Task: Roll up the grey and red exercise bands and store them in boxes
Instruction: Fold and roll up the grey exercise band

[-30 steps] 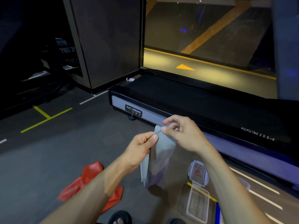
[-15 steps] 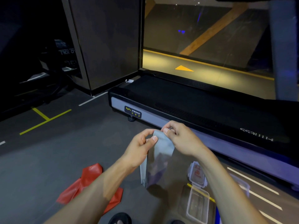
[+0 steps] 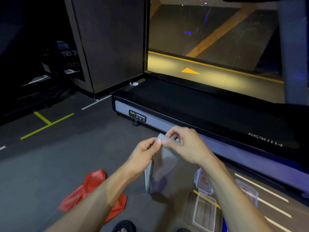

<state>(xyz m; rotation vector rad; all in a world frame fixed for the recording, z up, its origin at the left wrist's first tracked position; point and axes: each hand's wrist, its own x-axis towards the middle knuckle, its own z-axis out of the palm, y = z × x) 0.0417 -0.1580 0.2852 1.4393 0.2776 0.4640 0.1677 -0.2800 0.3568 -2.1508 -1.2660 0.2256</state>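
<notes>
The grey band (image 3: pixel 163 166) hangs folded in front of me, its top edge held up in both hands. My left hand (image 3: pixel 143 154) pinches the top left corner between thumb and fingers. My right hand (image 3: pixel 185 144) curls over the top right, fingers wrapped on the folded edge. The red band (image 3: pixel 93 190) lies crumpled on the floor at lower left, partly behind my left forearm. A clear plastic box (image 3: pixel 204 213) sits open on the floor at lower right, with its lid (image 3: pixel 203 180) lying just beyond it.
A black treadmill (image 3: pixel 217 114) runs across the floor right behind my hands. A second clear box (image 3: pixel 249 193) lies to the right of my forearm. Dark gym floor with yellow and white lines spreads to the left. My sandalled foot (image 3: pixel 123 227) shows at the bottom edge.
My hands have drawn closer together at the band's top edge, and the right hand's fingers have folded over it. The band hangs slightly shorter.
</notes>
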